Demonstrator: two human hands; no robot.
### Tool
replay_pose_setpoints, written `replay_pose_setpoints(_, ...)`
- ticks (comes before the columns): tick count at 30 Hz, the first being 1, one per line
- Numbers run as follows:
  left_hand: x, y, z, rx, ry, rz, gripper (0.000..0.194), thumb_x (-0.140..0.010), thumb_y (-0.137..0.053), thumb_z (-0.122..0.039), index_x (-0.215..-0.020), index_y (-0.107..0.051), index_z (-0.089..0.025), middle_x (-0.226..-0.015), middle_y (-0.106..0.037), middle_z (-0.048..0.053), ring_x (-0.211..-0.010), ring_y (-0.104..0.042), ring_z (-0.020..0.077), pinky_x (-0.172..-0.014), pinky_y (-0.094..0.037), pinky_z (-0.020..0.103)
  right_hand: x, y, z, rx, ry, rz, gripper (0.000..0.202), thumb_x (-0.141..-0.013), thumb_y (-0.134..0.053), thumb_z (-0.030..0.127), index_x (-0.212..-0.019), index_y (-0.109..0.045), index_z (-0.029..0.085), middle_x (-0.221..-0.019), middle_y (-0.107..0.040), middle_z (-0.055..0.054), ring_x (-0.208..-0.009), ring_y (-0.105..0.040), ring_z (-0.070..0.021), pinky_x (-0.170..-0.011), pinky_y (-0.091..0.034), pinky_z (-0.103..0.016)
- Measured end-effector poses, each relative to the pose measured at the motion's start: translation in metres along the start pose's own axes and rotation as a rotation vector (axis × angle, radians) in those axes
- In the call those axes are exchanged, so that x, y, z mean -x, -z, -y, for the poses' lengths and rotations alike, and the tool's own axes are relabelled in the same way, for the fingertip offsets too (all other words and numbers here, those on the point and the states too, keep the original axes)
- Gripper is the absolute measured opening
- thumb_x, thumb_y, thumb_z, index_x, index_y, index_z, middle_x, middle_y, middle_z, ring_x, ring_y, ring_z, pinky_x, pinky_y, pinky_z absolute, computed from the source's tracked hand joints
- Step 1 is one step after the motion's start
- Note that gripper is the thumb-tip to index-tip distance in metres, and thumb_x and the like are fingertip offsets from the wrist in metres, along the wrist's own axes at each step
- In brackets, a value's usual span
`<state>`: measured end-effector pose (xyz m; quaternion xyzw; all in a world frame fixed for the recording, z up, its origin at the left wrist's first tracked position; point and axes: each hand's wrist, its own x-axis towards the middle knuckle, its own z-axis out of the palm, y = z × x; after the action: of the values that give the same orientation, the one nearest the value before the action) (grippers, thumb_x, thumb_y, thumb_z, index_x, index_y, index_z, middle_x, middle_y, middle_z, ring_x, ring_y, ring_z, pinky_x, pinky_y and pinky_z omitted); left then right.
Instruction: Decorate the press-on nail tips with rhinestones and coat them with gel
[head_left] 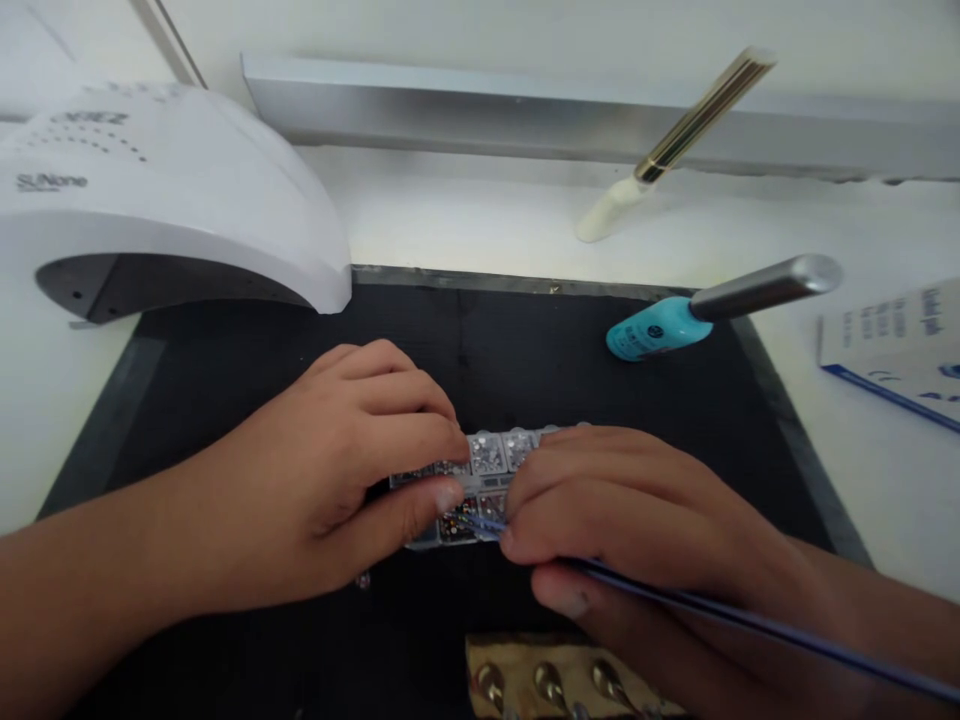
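A clear compartment box of small rhinestones [487,455] lies on the black mat, partly covered by both hands. My left hand [360,450] grips its left end, with the thumb on the near side and the fingers over the far side. My right hand [622,510] is closed around slim blue tweezers [750,620]. Their tips reach into a near compartment of dark, multicoloured stones, close to my left thumb. Whether a stone sits between the tips is too small to tell. The right fingers also hide the box's right end.
A white nail lamp [187,190] stands at the back left. A turquoise bottle with a silver cap [660,330] is on the black mat [510,350]; a cream, gold-capped bottle [611,208] stands behind. A gold strip with metal knobs [517,655] lies in front, a printed packet [900,345] at right.
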<state>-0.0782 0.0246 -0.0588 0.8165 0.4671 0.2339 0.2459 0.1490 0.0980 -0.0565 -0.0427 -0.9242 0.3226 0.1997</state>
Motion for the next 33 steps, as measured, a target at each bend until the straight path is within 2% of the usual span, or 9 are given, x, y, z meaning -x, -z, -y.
replay_pose_setpoints(7,-0.0005,0.0002,-0.0001,0.019,-0.001,0.001,0.017,-0.097,-0.052,-0.025,-0.103,-0.068,-0.023,-0.105,-0.068,0.002,-0.100,-0.055,0.0203,-0.086,-0.039,0.037,0.0008,-0.0002,0.0007,0.017,-0.029,0.003,0.013,-0.099,-0.042,0.017,-0.095,-0.054,0.020,-0.082,-0.070,-0.002,-0.081,-0.068,-0.0124,-0.071,-0.049,-0.026)
replay_pose_setpoints(13,-0.0003,0.0000,-0.0003,0.010,-0.001,-0.003,0.016,-0.096,-0.053,-0.024,-0.103,-0.068,-0.023,-0.104,-0.068,0.000,-0.099,-0.054,0.0190,-0.086,-0.038,0.036,-0.0017,-0.0003,-0.0030,0.002,0.025,-0.012,0.008,-0.097,-0.047,0.019,-0.093,-0.054,0.020,-0.077,-0.069,-0.001,-0.073,-0.067,-0.0128,-0.065,-0.050,-0.023)
replay_pose_setpoints(21,-0.0004,0.0001,0.0002,0.016,0.004,0.001,0.018,-0.097,-0.051,-0.026,-0.103,-0.068,-0.023,-0.105,-0.068,0.003,-0.100,-0.054,0.0210,-0.085,-0.040,0.037,-0.0006,-0.0005,-0.0025,-0.006,0.028,-0.020,0.008,-0.096,-0.048,0.020,-0.092,-0.055,0.020,-0.081,-0.070,-0.004,-0.074,-0.068,-0.0137,-0.065,-0.051,-0.024)
replay_pose_setpoints(33,-0.0002,0.0015,-0.0005,0.005,0.008,0.015,0.018,-0.098,-0.051,-0.027,-0.102,-0.068,-0.023,-0.106,-0.068,0.002,-0.099,-0.055,0.0202,-0.087,-0.041,0.037,-0.0009,0.0008,-0.0022,-0.009,0.015,0.006,0.008,-0.096,-0.048,0.020,-0.091,-0.054,0.020,-0.076,-0.067,-0.001,-0.073,-0.067,-0.0129,-0.064,-0.050,-0.024)
